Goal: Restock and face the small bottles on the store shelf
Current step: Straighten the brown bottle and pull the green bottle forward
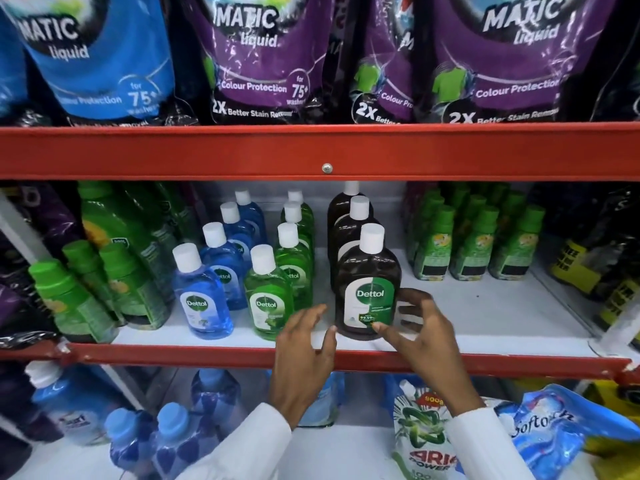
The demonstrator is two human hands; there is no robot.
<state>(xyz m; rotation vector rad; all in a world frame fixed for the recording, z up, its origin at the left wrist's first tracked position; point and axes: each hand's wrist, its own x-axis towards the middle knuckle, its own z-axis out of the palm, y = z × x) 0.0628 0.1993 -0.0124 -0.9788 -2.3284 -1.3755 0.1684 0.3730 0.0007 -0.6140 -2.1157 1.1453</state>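
Two white sleeves (485,441) come up from the bottom edge, and both hands reach to the front of the middle shelf (491,317). The left hand (304,348) is in front of the red shelf edge (173,355), its fingers spread and loose, holding nothing; the thumb tip is just beside the lower left corner of the front brown Dettol bottle (369,289), but I cannot tell if it touches. The right hand (420,330) is at the right side of the same bottle, fingers open and curved around it. Its thumb lies against the lower part of the label, and the other fingers are near the bottle's right side (contact there is not clear), so this is no firm grasp.

The brown bottle stands upright at the front of the white shelf, label facing forward, with two more brown bottles (349,223) in a row behind it. To its left stands a row of green Dettol bottles (270,299), and further left a row of blue Dettol bottles (204,299), all with white caps. Green-capped bottles (474,244) stand at the right, well apart from the brown row. Purple Matic liquid pouches (249,64) fill the shelf above.
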